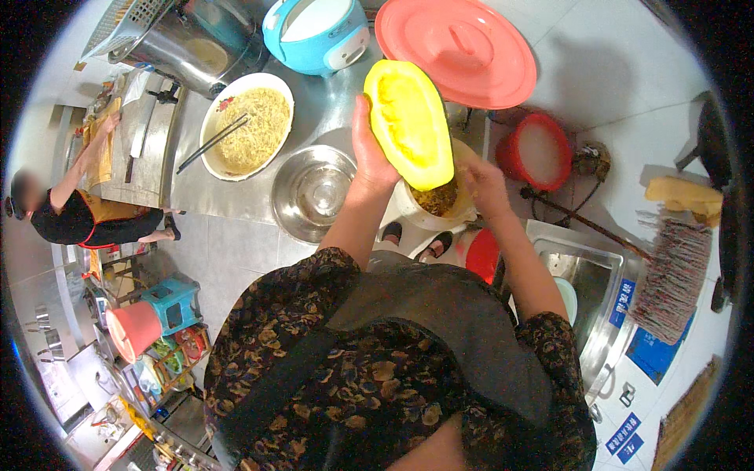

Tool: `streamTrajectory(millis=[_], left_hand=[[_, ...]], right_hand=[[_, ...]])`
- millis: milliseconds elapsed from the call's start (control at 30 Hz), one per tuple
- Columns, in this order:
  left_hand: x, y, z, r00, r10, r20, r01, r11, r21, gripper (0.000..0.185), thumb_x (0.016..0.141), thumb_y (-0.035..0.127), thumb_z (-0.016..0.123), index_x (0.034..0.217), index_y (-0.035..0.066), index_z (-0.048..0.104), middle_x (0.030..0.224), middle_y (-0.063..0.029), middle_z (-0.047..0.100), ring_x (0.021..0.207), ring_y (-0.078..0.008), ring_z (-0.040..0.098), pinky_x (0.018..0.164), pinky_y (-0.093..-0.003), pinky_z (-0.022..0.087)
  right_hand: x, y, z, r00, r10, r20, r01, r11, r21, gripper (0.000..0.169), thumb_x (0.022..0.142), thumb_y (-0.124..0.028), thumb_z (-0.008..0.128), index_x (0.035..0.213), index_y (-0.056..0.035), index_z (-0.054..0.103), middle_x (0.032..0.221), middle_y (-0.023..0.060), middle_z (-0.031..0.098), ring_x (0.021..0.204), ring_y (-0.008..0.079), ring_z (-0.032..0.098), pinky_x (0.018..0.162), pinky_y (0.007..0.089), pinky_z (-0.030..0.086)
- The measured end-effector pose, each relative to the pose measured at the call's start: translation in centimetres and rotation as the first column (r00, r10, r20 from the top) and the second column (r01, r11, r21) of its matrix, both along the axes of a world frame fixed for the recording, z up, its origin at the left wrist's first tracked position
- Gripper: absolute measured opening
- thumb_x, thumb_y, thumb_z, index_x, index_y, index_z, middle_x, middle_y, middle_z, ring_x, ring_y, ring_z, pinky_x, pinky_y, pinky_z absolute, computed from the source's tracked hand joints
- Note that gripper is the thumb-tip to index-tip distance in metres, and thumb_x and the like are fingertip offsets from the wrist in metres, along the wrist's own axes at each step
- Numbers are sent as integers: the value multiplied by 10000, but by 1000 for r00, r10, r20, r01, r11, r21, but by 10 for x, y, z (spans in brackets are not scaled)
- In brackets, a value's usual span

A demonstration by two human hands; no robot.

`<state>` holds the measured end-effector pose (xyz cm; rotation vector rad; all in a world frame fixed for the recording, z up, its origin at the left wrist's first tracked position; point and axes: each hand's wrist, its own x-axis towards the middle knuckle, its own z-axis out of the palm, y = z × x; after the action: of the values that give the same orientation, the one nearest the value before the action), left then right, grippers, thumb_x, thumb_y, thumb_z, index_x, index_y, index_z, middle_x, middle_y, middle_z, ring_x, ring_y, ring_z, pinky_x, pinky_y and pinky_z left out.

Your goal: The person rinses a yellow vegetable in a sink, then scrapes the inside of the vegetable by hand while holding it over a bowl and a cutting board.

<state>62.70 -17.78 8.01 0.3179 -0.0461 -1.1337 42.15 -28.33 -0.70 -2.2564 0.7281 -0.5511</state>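
My left hand (pixel 374 150) holds a halved yellow squash (pixel 411 125) upright, its hollowed cut face towards me. Behind its lower right edge is my right hand (pixel 486 179), slightly blurred, with its fingers partly hidden; whether it grips anything is unclear. Below both hands stands a pale bucket (pixel 462 218) with dark brownish-yellow scraps (pixel 437 200) inside. To the left of it is a steel basin (pixel 315 194). Farther left, a white bowl (pixel 247 126) holds pale noodle-like strands with dark chopsticks (pixel 213 143) resting across them.
A round pink lid (pixel 459 50) and a blue-and-white container (pixel 315 35) lie at the back, beside a large steel pot (pixel 197 47). At right are a red bucket (pixel 542 152), a steel sink (pixel 580 259) and a mop (pixel 671 277). Another person (pixel 88 218) stands at far left by a counter with a knife (pixel 140 141).
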Motion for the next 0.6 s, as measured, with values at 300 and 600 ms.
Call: streamTrajectory(millis=[300, 600], left_hand=[[-21, -6, 25, 995, 19, 95, -24, 998, 53, 529, 948, 467, 393, 1259, 50, 487, 1211, -115, 572, 1089, -255, 567, 961, -388, 438], [-36, -16, 18, 951, 41, 306, -86, 987, 134, 497, 959, 450, 376, 1219, 48, 511, 1143, -117, 593, 1029, -246, 579, 934, -376, 433]], right_hand=[[62, 25, 157, 916, 123, 383, -35, 973, -228, 305, 790, 51, 494, 1081, 10, 573, 1059, 220, 590, 995, 386, 577, 893, 400, 458], [78, 43, 129, 925, 170, 339, -53, 943, -329, 367, 719, 28, 522, 1081, 28, 581, 1039, 213, 566, 983, 386, 533, 907, 447, 421]])
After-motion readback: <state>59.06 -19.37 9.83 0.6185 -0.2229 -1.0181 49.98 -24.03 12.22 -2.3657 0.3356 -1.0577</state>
